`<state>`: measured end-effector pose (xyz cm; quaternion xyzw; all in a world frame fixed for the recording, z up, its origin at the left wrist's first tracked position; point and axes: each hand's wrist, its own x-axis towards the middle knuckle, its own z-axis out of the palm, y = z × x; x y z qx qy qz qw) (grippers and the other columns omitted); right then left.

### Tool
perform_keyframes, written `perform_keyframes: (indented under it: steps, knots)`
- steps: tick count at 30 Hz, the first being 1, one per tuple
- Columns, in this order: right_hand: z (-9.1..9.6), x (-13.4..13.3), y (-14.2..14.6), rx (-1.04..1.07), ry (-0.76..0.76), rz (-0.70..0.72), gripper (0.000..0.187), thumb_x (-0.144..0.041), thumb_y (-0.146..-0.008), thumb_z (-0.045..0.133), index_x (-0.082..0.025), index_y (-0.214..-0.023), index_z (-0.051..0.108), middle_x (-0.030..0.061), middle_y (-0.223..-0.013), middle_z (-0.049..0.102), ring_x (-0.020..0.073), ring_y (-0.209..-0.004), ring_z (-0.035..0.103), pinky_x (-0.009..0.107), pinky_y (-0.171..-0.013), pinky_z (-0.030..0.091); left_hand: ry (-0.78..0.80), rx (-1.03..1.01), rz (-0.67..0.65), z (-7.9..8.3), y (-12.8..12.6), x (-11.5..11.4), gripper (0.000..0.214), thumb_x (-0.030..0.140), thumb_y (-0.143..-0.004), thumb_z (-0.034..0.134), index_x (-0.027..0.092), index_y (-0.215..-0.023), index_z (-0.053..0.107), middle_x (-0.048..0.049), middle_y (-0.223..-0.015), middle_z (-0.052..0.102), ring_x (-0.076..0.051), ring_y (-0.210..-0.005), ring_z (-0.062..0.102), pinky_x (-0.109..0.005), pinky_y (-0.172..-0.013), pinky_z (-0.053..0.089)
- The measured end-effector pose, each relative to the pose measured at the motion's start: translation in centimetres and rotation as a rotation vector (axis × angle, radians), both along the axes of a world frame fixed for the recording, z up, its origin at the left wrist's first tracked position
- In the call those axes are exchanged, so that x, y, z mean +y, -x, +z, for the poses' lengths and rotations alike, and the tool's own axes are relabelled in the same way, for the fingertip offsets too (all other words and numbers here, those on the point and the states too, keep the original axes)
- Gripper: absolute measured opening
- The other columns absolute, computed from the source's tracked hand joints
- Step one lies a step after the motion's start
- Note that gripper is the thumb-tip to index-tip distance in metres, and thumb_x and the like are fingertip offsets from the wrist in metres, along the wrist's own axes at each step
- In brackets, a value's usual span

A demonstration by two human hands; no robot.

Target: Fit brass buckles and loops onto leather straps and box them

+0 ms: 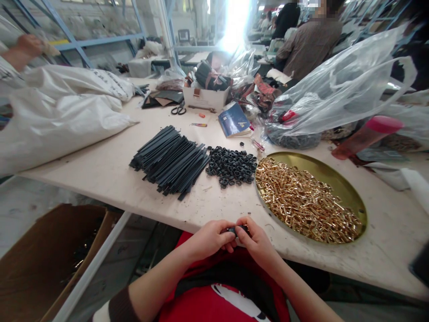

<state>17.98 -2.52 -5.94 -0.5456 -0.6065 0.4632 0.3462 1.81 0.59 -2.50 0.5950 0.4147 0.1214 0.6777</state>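
Note:
At the table's front edge, my left hand [214, 238] and my right hand [254, 237] meet, fingers closed on one small black strap piece [238, 230]. The fingers cover most of it, so its exact shape is hidden. Beyond them lies a thick pile of flat black strips [170, 158]. Beside this pile, to its right, is a heap of small black loops [232, 165]. Close to my right hand stands a round gold-coloured tray [345, 185] holding a mass of small shiny gold metal fittings [306, 203].
Farther back are black-handled scissors [178, 109], a blue booklet [233, 120] and a white box [205, 99]. A white sack [67, 116] fills the left, a clear plastic bag [335, 89] and a pink-capped bottle [368, 134] the right. A cardboard box [40, 255] sits below left. Another person's hand [29, 47] shows upper left.

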Motion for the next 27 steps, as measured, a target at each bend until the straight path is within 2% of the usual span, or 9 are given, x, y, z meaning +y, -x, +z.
perform_keyframes:
  steps: [4,7,11,14,16,19,21,24,27]
  knots:
    - [1.0,-0.2,-0.7,0.010,0.025,0.135,0.014,-0.031,-0.084,0.042,-0.021,-0.080,0.050,-0.0027,-0.066,0.055,0.0127,-0.063,0.050,0.024,-0.058,0.039,-0.023,0.040,-0.086,0.2,0.3,0.0,0.024,0.024,-0.077,0.044,0.014,-0.094,0.058,-0.0015,-0.070,0.063,-0.013,-0.063,0.058,-0.021,-0.060,0.042]
    - [1.2,-0.3,-0.7,-0.019,0.012,0.153,0.013,-0.030,-0.084,0.041,-0.021,-0.080,0.050,-0.0025,-0.066,0.055,0.0134,-0.063,0.051,0.025,-0.059,0.040,-0.064,0.070,-0.103,0.4,0.2,0.1,0.024,0.025,-0.076,0.045,0.014,-0.092,0.059,-0.0022,-0.072,0.065,-0.014,-0.065,0.060,-0.021,-0.060,0.042]
    - [0.3,-0.4,-0.1,0.007,0.017,0.013,0.019,-0.036,-0.087,0.037,-0.021,-0.080,0.047,-0.0019,-0.065,0.054,0.0132,-0.060,0.051,0.024,-0.055,0.040,-0.082,0.074,-0.065,0.4,-0.1,0.7,0.023,0.025,-0.076,0.044,0.014,-0.089,0.059,-0.0038,-0.079,0.065,-0.014,-0.067,0.060,-0.021,-0.061,0.043]
    - [-0.8,-0.2,0.4,-0.059,-0.047,-0.118,0.024,-0.039,-0.088,0.033,-0.021,-0.081,0.047,-0.0019,-0.063,0.051,0.0135,-0.057,0.049,0.025,-0.053,0.038,-0.047,0.184,-0.089,0.4,-0.4,1.1,0.025,0.030,-0.078,0.041,0.013,-0.079,0.059,-0.0032,-0.065,0.064,-0.014,-0.061,0.059,-0.022,-0.057,0.043]
    - [-1.3,0.4,0.6,-0.092,-0.094,-0.167,0.026,-0.040,-0.088,0.032,-0.021,-0.083,0.048,-0.0011,-0.065,0.052,0.0141,-0.059,0.050,0.025,-0.055,0.039,-0.086,0.216,-0.083,0.3,-0.7,1.5,0.028,0.031,-0.080,0.039,0.013,-0.073,0.058,-0.0030,-0.061,0.063,-0.014,-0.058,0.058,-0.022,-0.056,0.042]
    - [-1.6,1.9,0.5,-0.122,-0.104,-0.172,0.028,-0.041,-0.088,0.030,-0.020,-0.087,0.049,0.0000,-0.065,0.055,0.0152,-0.058,0.052,0.026,-0.055,0.039,-0.274,0.257,-0.123,-0.1,-0.9,2.8,0.029,0.030,-0.082,0.036,0.014,-0.072,0.059,-0.0032,-0.064,0.063,-0.013,-0.059,0.057,-0.021,-0.057,0.042]
    - [-1.7,3.3,0.1,-0.238,-0.131,-0.126,0.029,-0.040,-0.088,0.031,-0.020,-0.083,0.051,0.0007,-0.063,0.056,0.0167,-0.059,0.053,0.028,-0.055,0.039,-0.484,0.427,-0.154,-0.1,-0.3,4.5,0.031,0.034,-0.084,0.038,0.015,-0.073,0.060,-0.0041,-0.069,0.064,-0.014,-0.064,0.058,-0.021,-0.060,0.041]
    - [-2.0,5.4,-0.9,-0.480,-0.303,-0.098,0.025,-0.037,-0.085,0.040,-0.020,-0.075,0.055,0.0047,-0.073,0.061,0.0207,-0.072,0.056,0.032,-0.066,0.038,-0.835,0.886,0.005,0.0,2.0,8.1,0.029,0.039,-0.084,0.042,0.016,-0.083,0.060,-0.0075,-0.084,0.063,-0.018,-0.080,0.058,-0.025,-0.070,0.042]
    - [-2.7,6.7,-1.5,-0.555,-0.428,-0.125,0.021,-0.035,-0.083,0.044,-0.020,-0.080,0.059,0.0062,-0.084,0.063,0.0222,-0.082,0.056,0.035,-0.075,0.037,-0.920,1.118,0.142,0.0,4.2,11.5,0.023,0.023,-0.087,0.037,0.011,-0.091,0.057,-0.0138,-0.091,0.057,-0.022,-0.085,0.056,-0.032,-0.073,0.042]
